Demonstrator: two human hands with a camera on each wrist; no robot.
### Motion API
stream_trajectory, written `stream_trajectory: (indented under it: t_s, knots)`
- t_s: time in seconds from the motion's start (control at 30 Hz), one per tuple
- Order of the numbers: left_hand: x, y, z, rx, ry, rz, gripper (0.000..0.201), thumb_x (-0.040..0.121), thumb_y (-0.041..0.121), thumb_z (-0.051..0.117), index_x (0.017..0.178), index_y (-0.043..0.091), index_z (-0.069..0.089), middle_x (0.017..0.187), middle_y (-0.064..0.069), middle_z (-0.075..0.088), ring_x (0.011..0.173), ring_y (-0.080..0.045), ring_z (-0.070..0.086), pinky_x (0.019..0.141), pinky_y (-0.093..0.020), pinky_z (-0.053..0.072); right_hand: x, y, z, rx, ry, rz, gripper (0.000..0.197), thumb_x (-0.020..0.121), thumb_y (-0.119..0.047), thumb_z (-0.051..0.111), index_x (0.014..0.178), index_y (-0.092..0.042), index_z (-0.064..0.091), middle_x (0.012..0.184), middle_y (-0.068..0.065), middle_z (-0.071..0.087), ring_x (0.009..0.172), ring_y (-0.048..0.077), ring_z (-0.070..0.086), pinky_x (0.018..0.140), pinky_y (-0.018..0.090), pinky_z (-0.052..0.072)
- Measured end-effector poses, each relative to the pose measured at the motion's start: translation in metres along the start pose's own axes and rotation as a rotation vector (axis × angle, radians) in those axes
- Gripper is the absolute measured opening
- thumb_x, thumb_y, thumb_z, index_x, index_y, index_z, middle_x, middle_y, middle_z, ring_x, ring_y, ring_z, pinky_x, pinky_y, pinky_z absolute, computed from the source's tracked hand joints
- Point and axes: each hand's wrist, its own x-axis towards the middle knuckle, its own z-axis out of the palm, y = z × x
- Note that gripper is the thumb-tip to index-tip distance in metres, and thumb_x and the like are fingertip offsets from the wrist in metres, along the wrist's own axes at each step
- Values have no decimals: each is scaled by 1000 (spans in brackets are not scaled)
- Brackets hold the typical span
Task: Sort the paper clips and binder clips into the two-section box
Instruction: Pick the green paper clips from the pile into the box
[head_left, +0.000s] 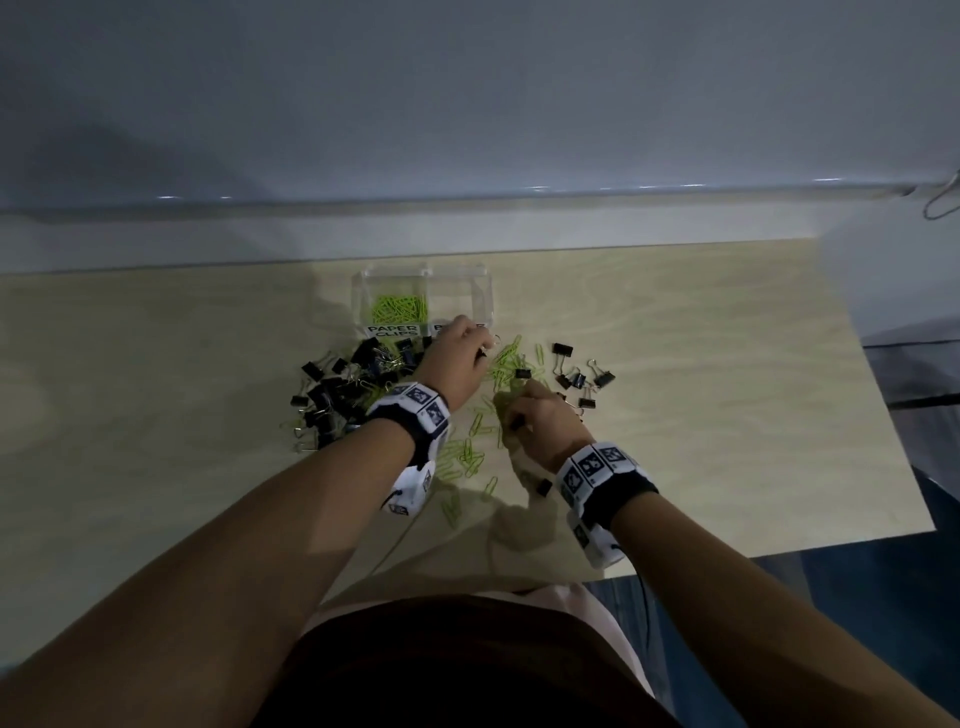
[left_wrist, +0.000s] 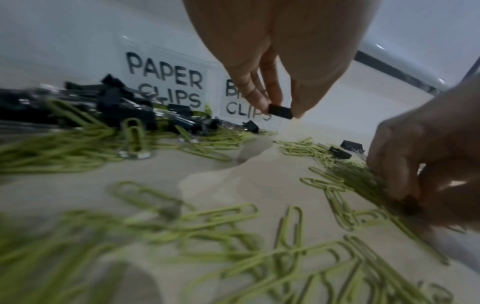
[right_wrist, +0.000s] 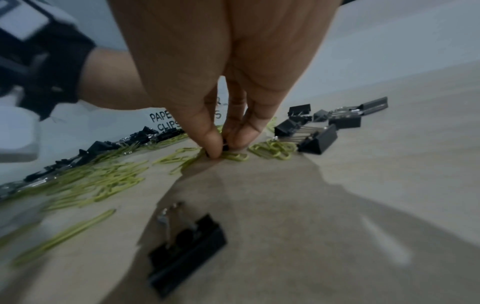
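A clear two-section box (head_left: 358, 296) stands at the table's far side, green paper clips (head_left: 399, 307) lying in its left section, labelled PAPER CLIPS (left_wrist: 166, 79). My left hand (head_left: 460, 353) hovers just in front of the box and pinches a small black binder clip (left_wrist: 280, 114) between thumb and fingers. My right hand (head_left: 540, 421) is down on the table among loose green paper clips (head_left: 506, 364), its fingertips (right_wrist: 215, 148) pinching a small black binder clip (right_wrist: 225, 146). A heap of black binder clips (head_left: 337, 389) lies left of the hands.
More black binder clips (head_left: 582, 376) lie scattered to the right, and one (right_wrist: 187, 253) sits near my right wrist. Green paper clips (left_wrist: 233, 236) cover the table below my left hand. The wooden table (head_left: 727, 415) ends at a grey wall behind.
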Motion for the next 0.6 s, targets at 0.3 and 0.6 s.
stream_trajectory:
  t_s: [0.3, 0.6]
  knots:
    - [-49, -50, -34, 395, 88, 38, 24, 83, 9, 58, 106, 8, 62, 109, -11, 55, 103, -32, 48, 89, -46, 41, -13, 41, -10, 42, 327, 84, 12, 69, 13, 64, 67, 1, 63, 82, 17, 56, 62, 28, 55, 55, 32, 51]
    - [-13, 17, 11, 399, -330, 189, 57, 94, 20, 45, 146, 10, 25, 154, -6, 23, 140, -25, 24, 114, -41, 24, 33, 11, -24, 8, 250, 225, 12, 79, -13, 63, 84, -2, 66, 90, 16, 59, 81, 34, 57, 71, 37, 49]
